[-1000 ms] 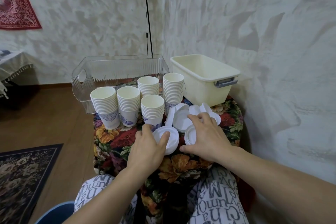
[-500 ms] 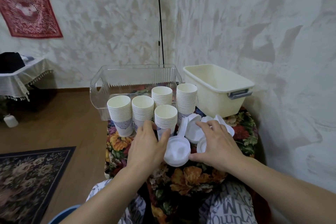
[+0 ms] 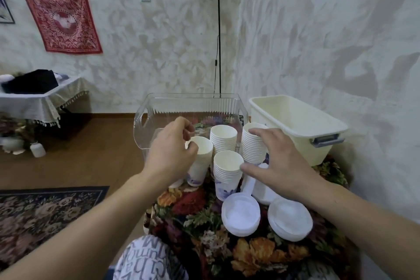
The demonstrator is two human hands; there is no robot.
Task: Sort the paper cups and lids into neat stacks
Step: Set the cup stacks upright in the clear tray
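While left hand (image 3: 170, 152) pinches the rim of a cup stack (image 3: 200, 161), right hand (image 3: 279, 166) hovers spread, empty, over the tall stack (image 3: 253, 145); two lid piles (image 3: 241, 213) sit on the tabletop (image 3: 204, 234).

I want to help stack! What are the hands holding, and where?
The left hand pinches a cup stack by its top rim. The right hand holds nothing.

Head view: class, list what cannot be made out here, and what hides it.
- Leftmost cup stack: almost wholly behind the left hand.
- Loose lids: partly under the right hand; number unclear.
- Tallest cup stack: base hidden by that hand.
- Two lid stacks: edges too blurred to count.
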